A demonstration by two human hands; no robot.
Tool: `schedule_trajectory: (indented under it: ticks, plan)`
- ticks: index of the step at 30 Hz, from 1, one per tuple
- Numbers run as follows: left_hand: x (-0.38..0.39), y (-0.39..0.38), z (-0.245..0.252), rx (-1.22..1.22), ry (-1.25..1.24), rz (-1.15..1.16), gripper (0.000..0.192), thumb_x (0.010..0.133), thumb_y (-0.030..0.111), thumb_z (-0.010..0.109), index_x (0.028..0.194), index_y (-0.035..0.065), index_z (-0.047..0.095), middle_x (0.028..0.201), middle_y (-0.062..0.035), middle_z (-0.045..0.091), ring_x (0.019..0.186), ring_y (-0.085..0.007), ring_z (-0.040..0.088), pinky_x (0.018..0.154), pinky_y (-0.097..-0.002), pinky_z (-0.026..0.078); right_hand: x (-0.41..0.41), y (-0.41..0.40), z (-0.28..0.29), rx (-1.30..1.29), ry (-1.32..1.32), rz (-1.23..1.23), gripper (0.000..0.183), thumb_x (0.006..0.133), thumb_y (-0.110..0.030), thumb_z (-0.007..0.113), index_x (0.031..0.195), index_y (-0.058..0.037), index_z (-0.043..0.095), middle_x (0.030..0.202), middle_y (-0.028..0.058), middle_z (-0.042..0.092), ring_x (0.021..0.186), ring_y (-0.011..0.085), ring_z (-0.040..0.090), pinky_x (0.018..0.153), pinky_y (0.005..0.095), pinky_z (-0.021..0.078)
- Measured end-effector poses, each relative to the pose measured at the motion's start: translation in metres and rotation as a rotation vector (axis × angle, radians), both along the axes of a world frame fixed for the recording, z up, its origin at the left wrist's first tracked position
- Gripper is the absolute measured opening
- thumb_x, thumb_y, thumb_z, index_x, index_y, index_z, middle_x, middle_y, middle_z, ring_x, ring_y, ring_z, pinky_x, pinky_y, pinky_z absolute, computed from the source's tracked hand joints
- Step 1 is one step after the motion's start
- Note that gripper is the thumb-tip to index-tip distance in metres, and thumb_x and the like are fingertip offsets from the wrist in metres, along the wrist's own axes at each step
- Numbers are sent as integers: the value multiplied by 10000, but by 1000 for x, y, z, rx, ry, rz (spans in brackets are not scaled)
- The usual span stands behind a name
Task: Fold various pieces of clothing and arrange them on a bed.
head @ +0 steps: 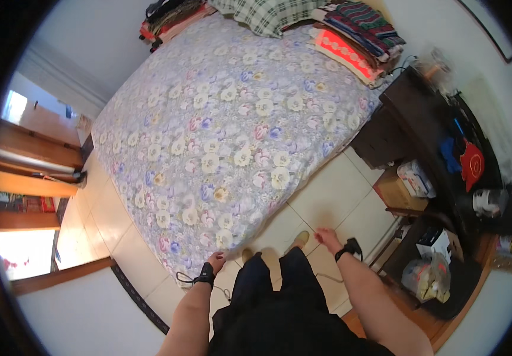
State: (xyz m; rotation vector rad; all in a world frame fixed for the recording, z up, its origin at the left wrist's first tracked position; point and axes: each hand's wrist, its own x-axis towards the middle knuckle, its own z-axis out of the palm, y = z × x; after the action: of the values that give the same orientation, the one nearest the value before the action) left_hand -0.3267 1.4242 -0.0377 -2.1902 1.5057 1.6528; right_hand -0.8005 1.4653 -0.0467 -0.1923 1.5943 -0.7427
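Note:
A bed with a floral sheet (233, 133) lies before me, its near corner pointing towards my legs. My left hand (217, 261) is at the bed's near edge, fingers loosely bent and nothing seen in them; whether it touches the sheet I cannot tell. Over the tiled floor (345, 178), to the right of the bed, hangs my right hand (328, 239), empty with loosely spread fingers. Each wrist wears a black strapped device, the left one (205, 275) and the right one (349, 251), with cables near them.
A checked pillow (264, 18) and folded textiles (358, 40) lie at the bed's far end. Along the right stand a dark desk (411, 107), a cardboard box (398, 191) and a chair (456, 285) bearing a plastic bag (429, 276). A wooden cabinet (38, 142) stands left.

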Motion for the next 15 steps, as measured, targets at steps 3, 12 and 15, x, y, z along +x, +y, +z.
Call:
schedule_trajectory:
  ticks: [3,12,15]
  plan:
    - [-25,14,-16,-89,-32,0,473,686,262,628,1092,44,520,969,-184,581,891,-286,564,769,-360,456,-40,-73,-12,-121,147,168,139,804,-116,492,853,-10,567,591,29,551,519,99,510,440,220,380]
    - [-141,-39,-54,-155,24,148,484,705,253,632,1124,59,487,993,-146,568,876,-259,551,758,-373,448,-119,-213,-37,-115,189,107,169,811,-167,478,776,-49,593,599,36,549,497,114,504,427,248,372]
    - [-170,-68,-59,358,263,798,479,756,291,566,1181,112,436,1121,-132,504,986,-254,491,806,-440,412,-148,-244,-41,-35,95,233,140,822,-144,523,927,-54,542,737,26,564,641,112,547,526,233,449]
